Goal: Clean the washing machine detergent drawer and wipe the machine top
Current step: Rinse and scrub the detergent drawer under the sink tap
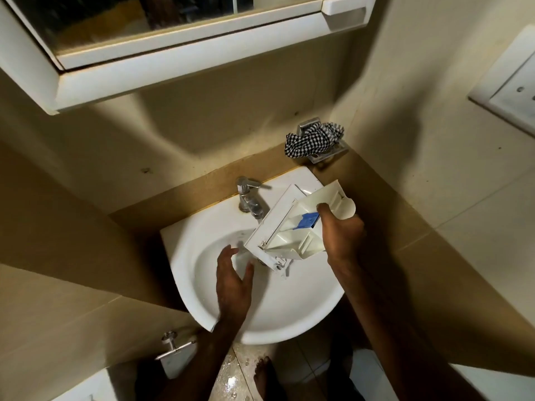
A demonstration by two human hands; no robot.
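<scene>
Item one, detergent drawer (pixel 292 224): white plastic, with a blue insert (pixel 308 220) in one compartment, held tilted over the right half of the basin, its flat front panel (pixel 269 224) facing down and left toward the tap, its rear end raised toward the right. Item two, my right hand (pixel 341 238): fingers curled round the rear part of the drawer, thumb over its upper edge beside the blue insert, carrying the drawer clear of the sink. Item three, my left hand (pixel 233 276): over the bowl, just beside the lower corner of the front panel, fingers apart and only loosely bent, holding nothing; whether the fingertips touch the drawer I cannot tell. Item four, sink (pixel 202 308): white, round-fronted, set against a tan ledge. Item five, tap (pixel 250 198): chrome, single lever, at the back of the sink, its spout close to the upper edge of the drawer's front panel; whether water runs I cannot tell. Item six, checked cloth (pixel 312 140): black and white, bunched on a metal holder (pixel 327 153) on the wall behind the sink's right corner. Item seven, mirror cabinet (pixel 162 53): white frame, above. Item eight, socket plate (pixel 512 91): white, on the right wall. Item nine, floor tiles (pixel 228 371): wet, with my bare foot (pixel 263 377) below the sink.
</scene>
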